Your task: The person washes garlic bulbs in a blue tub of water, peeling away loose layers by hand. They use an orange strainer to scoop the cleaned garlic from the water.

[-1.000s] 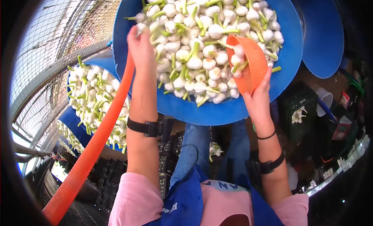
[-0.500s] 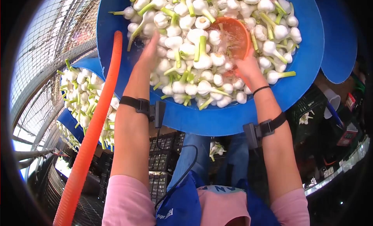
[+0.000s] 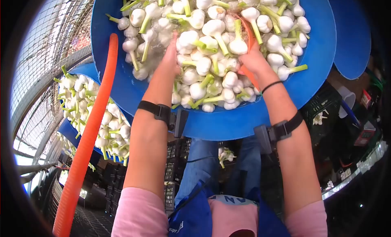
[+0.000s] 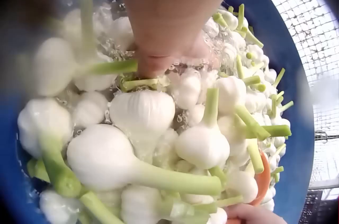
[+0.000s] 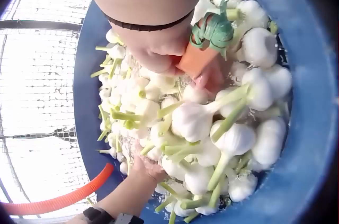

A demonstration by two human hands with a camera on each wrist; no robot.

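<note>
White garlic bulbs with green stems (image 3: 198, 90) float crowded in water in a blue tub (image 3: 211, 125). The left hand (image 3: 169, 61) dips into the water among them; in the left wrist view this hand (image 4: 177, 54) has its fingertips hidden below the surface. With the right hand (image 3: 256, 61) the person grips the orange perforated scoop (image 3: 249, 31), mostly sunk and covered by bulbs. In the right wrist view the right hand (image 5: 161, 46) is curled round the orange handle (image 5: 196, 60), whose end is wrapped in green material (image 5: 213, 30).
An orange ribbed hose (image 3: 87, 135) hangs over the tub's left rim. More garlic (image 3: 79, 98) fills another blue container at the left. A blue lid-like piece (image 3: 350, 37), dark crates (image 3: 321, 100) and a wire mesh wall (image 3: 49, 41) stand around.
The right hand has lowered the scoop from above the bulbs into the water, and bulbs now cover much of it. The left hand has moved from beside the hose rightward into the garlic.
</note>
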